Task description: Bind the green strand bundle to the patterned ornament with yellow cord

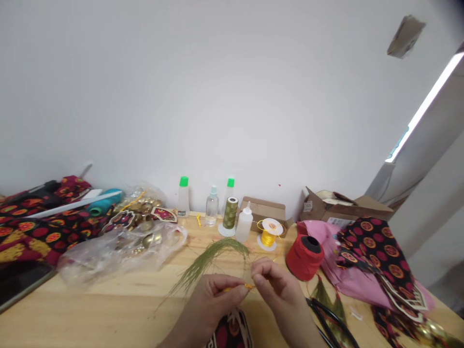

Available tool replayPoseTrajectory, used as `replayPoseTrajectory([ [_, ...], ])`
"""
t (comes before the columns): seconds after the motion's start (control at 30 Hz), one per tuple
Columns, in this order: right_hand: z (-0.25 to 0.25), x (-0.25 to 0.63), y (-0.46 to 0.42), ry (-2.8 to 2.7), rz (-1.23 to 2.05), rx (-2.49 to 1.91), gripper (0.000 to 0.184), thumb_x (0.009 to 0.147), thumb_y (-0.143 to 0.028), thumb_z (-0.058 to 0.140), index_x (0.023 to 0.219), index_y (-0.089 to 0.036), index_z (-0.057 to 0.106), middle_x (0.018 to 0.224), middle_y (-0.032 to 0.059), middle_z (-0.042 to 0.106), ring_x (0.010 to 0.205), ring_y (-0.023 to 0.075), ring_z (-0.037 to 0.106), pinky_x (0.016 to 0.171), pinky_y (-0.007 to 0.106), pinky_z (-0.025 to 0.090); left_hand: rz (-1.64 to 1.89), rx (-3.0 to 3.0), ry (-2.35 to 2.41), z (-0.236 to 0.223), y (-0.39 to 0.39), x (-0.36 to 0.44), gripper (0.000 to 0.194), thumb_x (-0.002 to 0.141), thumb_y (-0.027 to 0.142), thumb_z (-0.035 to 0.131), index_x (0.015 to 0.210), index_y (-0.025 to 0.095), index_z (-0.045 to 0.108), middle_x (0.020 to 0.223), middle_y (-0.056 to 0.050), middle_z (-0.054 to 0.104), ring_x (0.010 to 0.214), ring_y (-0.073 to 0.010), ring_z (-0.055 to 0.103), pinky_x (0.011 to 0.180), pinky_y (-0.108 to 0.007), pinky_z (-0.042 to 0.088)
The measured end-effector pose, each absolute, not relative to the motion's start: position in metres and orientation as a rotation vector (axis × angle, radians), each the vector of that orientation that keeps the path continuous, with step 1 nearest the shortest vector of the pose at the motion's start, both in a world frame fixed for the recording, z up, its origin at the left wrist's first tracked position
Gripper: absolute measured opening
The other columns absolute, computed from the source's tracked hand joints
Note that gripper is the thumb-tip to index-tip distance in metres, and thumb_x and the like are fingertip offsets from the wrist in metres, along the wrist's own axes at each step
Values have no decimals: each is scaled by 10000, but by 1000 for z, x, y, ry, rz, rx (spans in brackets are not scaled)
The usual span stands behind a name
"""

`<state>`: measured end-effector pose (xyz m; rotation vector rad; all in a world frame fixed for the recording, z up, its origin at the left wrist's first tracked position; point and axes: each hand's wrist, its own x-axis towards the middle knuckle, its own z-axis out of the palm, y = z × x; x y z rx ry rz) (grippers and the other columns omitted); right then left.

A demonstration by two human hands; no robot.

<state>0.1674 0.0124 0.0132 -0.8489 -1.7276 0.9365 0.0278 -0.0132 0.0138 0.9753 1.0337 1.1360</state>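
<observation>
My left hand (221,302) is closed, with a short yellow-orange cord (249,286) pinched between thumb and forefinger. Just right of the cord's end, my right hand (277,292) is also closed, thumb against fingertips; what it pinches, if anything, is too small to make out. Behind both hands a bundle of loose olive-green threads (212,256) lies curved on the table. Below them a dark patterned fabric piece (234,331) with a pale edge shows, partly hidden by my left hand.
Behind stand an olive thread spool (230,215), a white squeeze bottle (244,224) and a yellow cord spool (268,238). To the right are a red thread cone (305,258), black-handled scissors (331,316) and green tassels (322,295). A plastic bag (126,253) of brass pieces lies left.
</observation>
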Motion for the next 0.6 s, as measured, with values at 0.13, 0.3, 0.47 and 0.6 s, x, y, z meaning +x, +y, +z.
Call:
replayPoseTrajectory([
  [0.13, 14, 172, 16, -1633, 910, -895, 137, 759, -282, 472, 691, -168, 509, 677, 11, 515, 668, 142, 497, 615, 245, 413, 1128, 876, 1024, 10, -11, 27, 257, 484, 380, 683, 508, 130, 629, 381, 44, 496, 356, -33, 259, 409, -190, 191],
  [0.3, 18, 178, 14, -1821, 436, -828, 76, 745, -185, 479, 671, -176, 494, 667, 17, 506, 680, 155, 480, 638, 285, 388, 1164, 857, 1051, 0, -4, 23, 356, 430, 447, 685, 561, 126, 606, 368, 39, 496, 352, -47, 314, 406, -188, 180],
  [0.47, 16, 180, 16, -1868, 246, -800, 48, 741, -165, 470, 729, -180, 514, 692, 34, 532, 704, 168, 488, 638, 304, 398, 1183, 879, 1008, -7, 2, 19, 372, 422, 465, 684, 562, 136, 584, 328, 72, 421, 348, -49, 309, 400, -190, 183],
  [0.6, 20, 178, 16, -1898, 304, -706, 127, 737, -233, 482, 824, -180, 559, 750, 50, 580, 740, 173, 521, 676, 307, 419, 1160, 983, 1028, -10, 7, 15, 379, 462, 476, 662, 550, 117, 576, 378, 40, 485, 328, -23, 235, 380, -199, 120],
])
